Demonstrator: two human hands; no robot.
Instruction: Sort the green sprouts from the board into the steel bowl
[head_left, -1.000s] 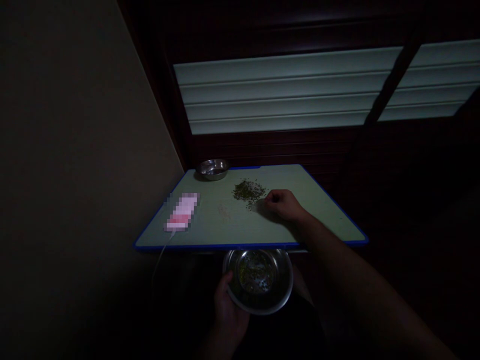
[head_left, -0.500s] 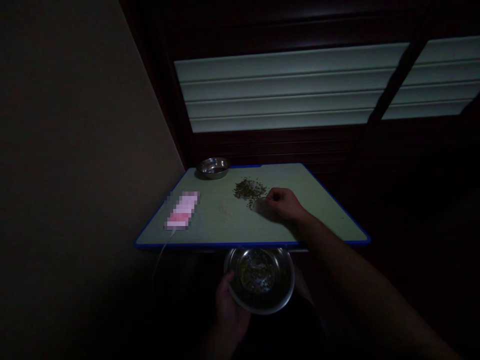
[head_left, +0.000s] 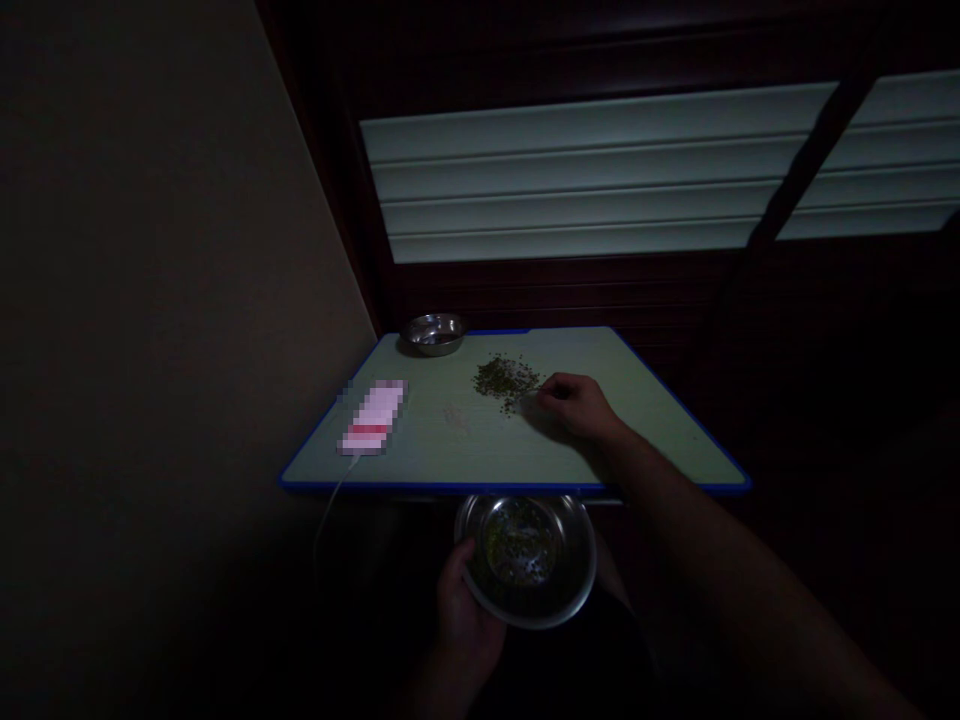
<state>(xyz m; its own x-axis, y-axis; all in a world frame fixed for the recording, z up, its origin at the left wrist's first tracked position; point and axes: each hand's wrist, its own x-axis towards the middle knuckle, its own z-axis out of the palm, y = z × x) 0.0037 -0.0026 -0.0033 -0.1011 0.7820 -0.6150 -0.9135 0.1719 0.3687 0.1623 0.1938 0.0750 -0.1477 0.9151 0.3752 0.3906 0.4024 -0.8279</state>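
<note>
My left hand point(head_left: 466, 615) grips a wide steel bowl point(head_left: 576, 585) at its left rim, just below the table's front edge. Small green grains are scattered over the bowl's bottom. Up on the pale green tabletop point(head_left: 420, 455), a loose pile of small dark-green grains point(head_left: 504, 377) lies spread out. My right hand point(head_left: 574, 402) is at the pile's near right edge, fingers pinched together. They hold a small, pale, shiny thin piece point(head_left: 528, 404), low over the table; its kind is too dim to tell.
A smaller steel bowl point(head_left: 435, 337) with something dark inside stands at the back left. At the left lies a blurred-out phone point(head_left: 373, 417) with a white cable point(head_left: 330, 505) hanging over the front edge. A wall point(head_left: 187, 250) borders the left side; dark slatted panels stand behind.
The whole view has shifted slightly, so everything sits a little further right. My right hand stays by the pile, its pinch unchanged, and my left hand still grips the bowl.
</note>
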